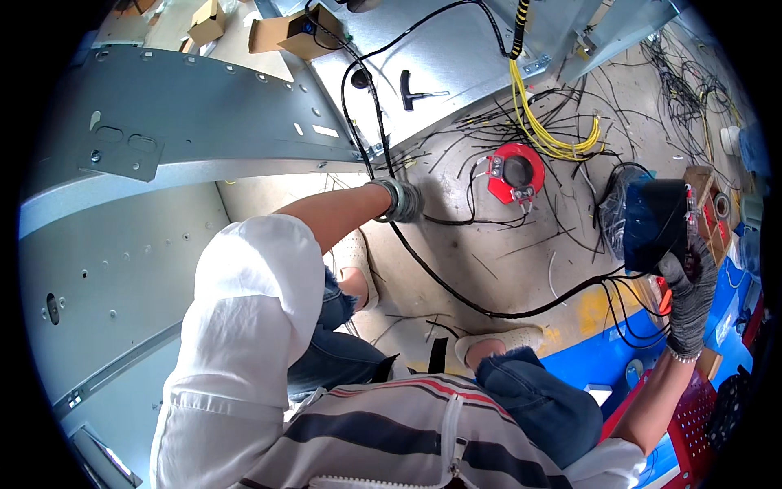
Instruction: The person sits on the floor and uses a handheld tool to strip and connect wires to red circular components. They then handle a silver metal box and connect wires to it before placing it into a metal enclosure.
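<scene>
My left hand (399,201), in a grey knitted glove, is closed around a black cable (497,313) at the edge of the metal cabinet; its fingertips are mostly hidden. From there the cable sags across in front of my legs toward the right. My right hand (691,285), in a matching glove, grips the lower right side of a dark, box-shaped item (658,222), whose exact kind I cannot make out. Several thin black leads hang beside that hand. Clear plastic wrap (617,212) shows along the item's left side.
A red ring-shaped part (516,174) lies on the floor among scattered cable scraps. Yellow cables (554,138) hang coiled from the cabinet. On its metal base (456,65) rest a black T-handle tool (415,91) and an opened cardboard box (297,34). A red perforated panel (692,428) stands at right.
</scene>
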`<control>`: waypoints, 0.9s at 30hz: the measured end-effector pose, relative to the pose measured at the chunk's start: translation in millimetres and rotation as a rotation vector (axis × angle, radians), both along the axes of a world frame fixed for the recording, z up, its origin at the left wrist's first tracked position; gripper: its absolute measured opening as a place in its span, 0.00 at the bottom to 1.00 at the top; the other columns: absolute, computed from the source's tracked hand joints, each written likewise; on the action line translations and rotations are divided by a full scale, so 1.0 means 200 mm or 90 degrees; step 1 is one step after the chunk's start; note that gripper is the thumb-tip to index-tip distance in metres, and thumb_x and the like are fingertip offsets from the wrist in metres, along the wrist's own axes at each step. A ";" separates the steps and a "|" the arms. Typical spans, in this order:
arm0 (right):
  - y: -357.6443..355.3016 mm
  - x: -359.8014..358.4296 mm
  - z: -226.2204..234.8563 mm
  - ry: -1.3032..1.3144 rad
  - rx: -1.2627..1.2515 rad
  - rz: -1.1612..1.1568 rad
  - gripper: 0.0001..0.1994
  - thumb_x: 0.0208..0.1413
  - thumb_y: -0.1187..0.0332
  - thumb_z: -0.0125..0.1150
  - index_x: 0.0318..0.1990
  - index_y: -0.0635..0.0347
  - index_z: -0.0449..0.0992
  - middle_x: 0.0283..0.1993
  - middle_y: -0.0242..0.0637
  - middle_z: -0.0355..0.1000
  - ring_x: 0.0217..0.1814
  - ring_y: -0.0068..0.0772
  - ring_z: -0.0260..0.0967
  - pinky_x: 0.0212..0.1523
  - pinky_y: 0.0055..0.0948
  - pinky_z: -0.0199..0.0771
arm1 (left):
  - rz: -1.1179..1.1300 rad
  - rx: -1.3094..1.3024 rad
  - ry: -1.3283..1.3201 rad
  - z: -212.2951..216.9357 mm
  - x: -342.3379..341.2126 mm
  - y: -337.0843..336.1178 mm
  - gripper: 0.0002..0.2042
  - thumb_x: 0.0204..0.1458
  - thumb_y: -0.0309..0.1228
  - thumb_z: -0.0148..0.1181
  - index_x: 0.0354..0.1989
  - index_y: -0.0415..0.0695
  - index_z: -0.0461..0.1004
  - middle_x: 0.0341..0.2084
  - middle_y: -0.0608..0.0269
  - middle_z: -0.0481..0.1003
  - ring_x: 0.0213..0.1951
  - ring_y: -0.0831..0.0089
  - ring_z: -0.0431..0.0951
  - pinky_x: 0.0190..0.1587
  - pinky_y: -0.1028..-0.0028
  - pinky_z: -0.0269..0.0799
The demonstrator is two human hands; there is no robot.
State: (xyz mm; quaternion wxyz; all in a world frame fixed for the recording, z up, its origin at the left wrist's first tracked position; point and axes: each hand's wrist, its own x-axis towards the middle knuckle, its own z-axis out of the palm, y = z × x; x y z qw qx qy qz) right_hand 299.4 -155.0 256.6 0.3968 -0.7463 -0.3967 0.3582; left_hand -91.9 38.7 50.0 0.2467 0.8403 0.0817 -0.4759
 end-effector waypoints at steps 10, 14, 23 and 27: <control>-0.14 -0.21 0.09 -0.051 0.044 0.064 0.36 0.35 0.59 0.73 0.54 0.64 0.65 0.51 0.41 0.66 0.54 0.33 0.63 0.55 0.32 0.62 | 1.200 -0.146 -0.292 -0.37 0.36 -0.23 0.26 0.45 0.39 0.58 0.51 0.38 0.65 0.46 0.44 0.70 0.49 0.58 0.71 0.50 0.68 0.65; -0.23 -0.25 0.10 -0.072 -0.032 0.055 0.37 0.35 0.60 0.73 0.54 0.64 0.64 0.53 0.40 0.65 0.54 0.33 0.63 0.54 0.30 0.63 | 0.959 0.044 -0.261 -0.15 0.55 -0.03 0.35 0.39 0.50 0.63 0.51 0.36 0.65 0.44 0.45 0.71 0.46 0.59 0.72 0.48 0.68 0.66; -0.25 -0.30 0.18 -0.112 -0.052 0.115 0.37 0.34 0.61 0.74 0.54 0.62 0.63 0.59 0.43 0.58 0.59 0.36 0.58 0.57 0.36 0.60 | 0.597 0.152 -0.079 -0.15 0.72 0.12 0.21 0.46 0.49 0.51 0.38 0.44 0.76 0.37 0.53 0.75 0.38 0.60 0.76 0.42 0.66 0.70; -0.21 -0.30 0.12 -0.084 -0.024 0.101 0.35 0.33 0.70 0.73 0.53 0.62 0.64 0.59 0.44 0.57 0.59 0.37 0.58 0.54 0.36 0.64 | 0.310 0.085 -0.060 0.03 0.61 0.45 0.22 0.45 0.46 0.55 0.44 0.44 0.72 0.36 0.55 0.75 0.36 0.60 0.76 0.42 0.70 0.71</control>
